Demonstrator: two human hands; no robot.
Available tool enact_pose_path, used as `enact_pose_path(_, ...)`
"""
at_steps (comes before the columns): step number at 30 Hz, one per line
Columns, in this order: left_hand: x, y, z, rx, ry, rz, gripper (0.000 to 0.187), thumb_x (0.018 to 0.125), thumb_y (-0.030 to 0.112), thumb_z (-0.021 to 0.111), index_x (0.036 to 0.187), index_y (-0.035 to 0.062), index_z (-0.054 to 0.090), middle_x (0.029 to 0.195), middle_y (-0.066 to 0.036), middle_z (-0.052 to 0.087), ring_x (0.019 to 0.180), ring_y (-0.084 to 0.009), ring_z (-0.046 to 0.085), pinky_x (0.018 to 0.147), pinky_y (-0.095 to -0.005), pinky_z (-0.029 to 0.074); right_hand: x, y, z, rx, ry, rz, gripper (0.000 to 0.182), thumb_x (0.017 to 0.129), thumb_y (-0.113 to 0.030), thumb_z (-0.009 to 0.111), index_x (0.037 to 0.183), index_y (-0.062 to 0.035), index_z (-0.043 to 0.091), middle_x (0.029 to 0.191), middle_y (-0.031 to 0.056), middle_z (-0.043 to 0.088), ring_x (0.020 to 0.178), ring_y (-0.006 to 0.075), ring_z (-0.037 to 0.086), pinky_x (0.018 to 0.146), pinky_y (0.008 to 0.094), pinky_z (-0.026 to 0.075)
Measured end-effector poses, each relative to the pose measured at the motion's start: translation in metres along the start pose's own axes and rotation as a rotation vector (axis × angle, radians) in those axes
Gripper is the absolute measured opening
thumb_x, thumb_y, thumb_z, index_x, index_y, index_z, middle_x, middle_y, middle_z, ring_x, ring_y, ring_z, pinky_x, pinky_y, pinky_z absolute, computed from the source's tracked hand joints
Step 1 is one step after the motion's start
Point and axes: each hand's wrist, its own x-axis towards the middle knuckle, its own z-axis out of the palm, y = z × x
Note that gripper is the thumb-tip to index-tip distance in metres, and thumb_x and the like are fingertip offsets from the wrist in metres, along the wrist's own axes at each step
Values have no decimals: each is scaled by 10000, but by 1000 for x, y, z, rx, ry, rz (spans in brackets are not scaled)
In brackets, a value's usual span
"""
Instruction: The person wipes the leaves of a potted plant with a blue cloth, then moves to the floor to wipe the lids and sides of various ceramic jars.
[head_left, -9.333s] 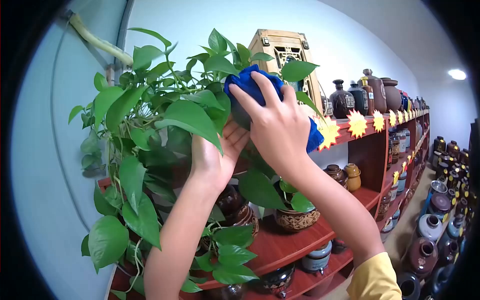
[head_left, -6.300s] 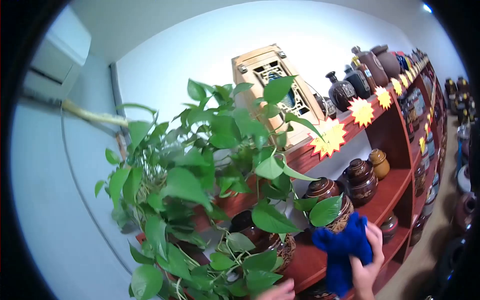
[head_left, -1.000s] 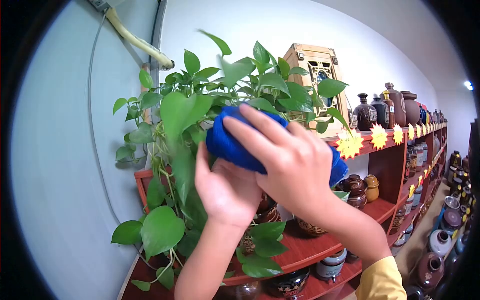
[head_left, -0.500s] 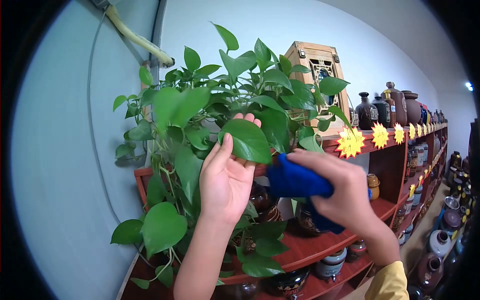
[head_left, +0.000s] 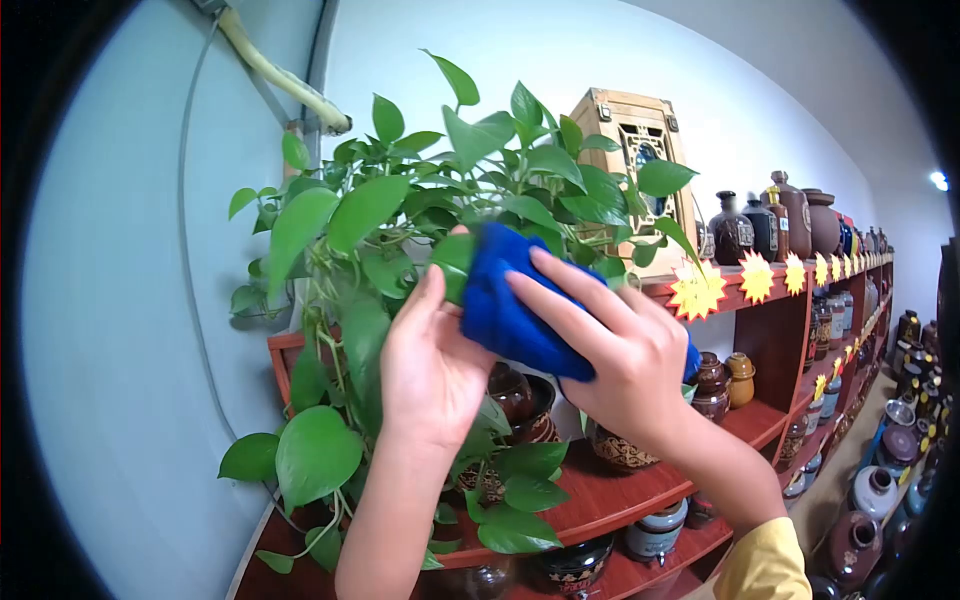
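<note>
A leafy green pothos plant (head_left: 400, 210) trails over the left end of a red-brown shelf unit (head_left: 590, 495). My left hand (head_left: 425, 365) is raised palm-up under one of its leaves (head_left: 452, 258), fingers spread and supporting it from behind. My right hand (head_left: 625, 360) presses a blue cloth (head_left: 510, 310) flat against that leaf, so most of the leaf is hidden. A yellow sleeve (head_left: 765, 565) shows at my right forearm.
A carved wooden box (head_left: 630, 140) stands on the top shelf behind the plant. Dark ceramic jars (head_left: 770, 220) line the shelves to the right, with yellow star tags (head_left: 697, 290) on the edges. More jars (head_left: 880, 485) stand on the floor. A wrapped pipe (head_left: 275, 75) runs down the wall.
Half a second ago the cloth was lowered beside the bare leaf on my left palm. My right hand has since risen and laid the cloth onto that leaf.
</note>
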Motion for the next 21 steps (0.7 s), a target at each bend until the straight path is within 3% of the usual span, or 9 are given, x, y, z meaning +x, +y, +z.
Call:
enact_pose_path(5, 0, -21, -10, -32, 0, -108, 349, 967, 205, 423, 1275, 41, 427, 1215, -144, 524, 1109, -260, 520, 967, -412, 411, -28, 16, -13, 82, -74, 63, 710, 466, -25, 681, 1145, -223, 624, 1152, -18, 615, 588, 193, 537, 573, 284, 493)
enact_pose_path(9, -2, -20, -5, -4, -89, 31, 435, 962, 266, 424, 1307, 5, 370, 1356, -178, 397, 1275, -278, 374, 1090, -442, 276, -37, 30, -32, 217, -128, 177, 632, 508, 15, 664, 1112, -172, 636, 1118, 49, 630, 842, 258, 640, 727, 323, 526)
enact_pose_path(10, -4, -19, 0, -49, -85, 35, 410, 926, 108, 415, 1304, -33, 346, 1380, -185, 357, 1317, -288, 314, 1119, -447, 223, -38, 35, -36, 330, -116, 227, 601, 535, 56, 625, 1106, -134, 632, 1094, 106, 633, 950, 289, 627, 810, 345, 514)
enact_pose_path(11, -6, -21, 2, -51, -85, 27, 410, 926, 108, 415, 1304, -33, 346, 1380, -185, 357, 1317, -288, 314, 1119, -447, 223, -40, 41, -39, 437, -107, 282, 590, 570, 96, 559, 1132, -79, 610, 1080, 143, 635, 996, 270, 623, 885, 332, 478)
enact_pose_path(13, -11, -30, 2, 251, -80, 191, 486, 808, -55, 383, 1292, -54, 344, 1352, -190, 387, 1323, -295, 309, 1113, -447, 241, -48, 54, -38, 640, -23, 435, 578, 598, 114, 497, 1152, -26, 586, 1085, 151, 634, 1031, 221, 606, 918, 311, 445)
enact_pose_path(14, -12, -39, 3, 338, 4, 228, 535, 703, -120, 355, 1235, -71, 387, 1288, -176, 437, 1278, -281, 372, 1088, -420, 289, -48, 56, -40, 675, 23, 517, 579, 611, 123, 456, 1168, 9, 565, 1104, 141, 624, 1066, 192, 574, 948, 303, 413)
enact_pose_path(18, -8, -57, -10, 485, 169, 244, 273, 819, -23, 450, 1090, -36, 485, 1117, -110, 509, 1039, -202, 502, 956, -356, 390, -39, 64, -46, 598, 231, 471, 558, 626, 148, 473, 1156, 4, 571, 1097, 107, 617, 1058, 186, 571, 957, 305, 411)
enact_pose_path(20, 13, -53, -10, 274, 49, 161, 187, 875, 80, 510, 1044, 1, 518, 1039, -76, 538, 977, -176, 511, 927, -340, 401, -27, 58, -45, 607, 284, 454, 549, 632, 145, 483, 1154, 3, 572, 1093, 106, 619, 1051, 184, 574, 952, 304, 414)
enact_pose_path(21, 22, -53, -3, 225, 177, 133, 170, 882, 129, 545, 1016, 25, 540, 967, -52, 561, 923, -170, 532, 923, -324, 400, -19, 54, -44, 621, 338, 439, 539, 639, 143, 492, 1153, 2, 573, 1089, 104, 620, 1043, 181, 576, 947, 304, 417)
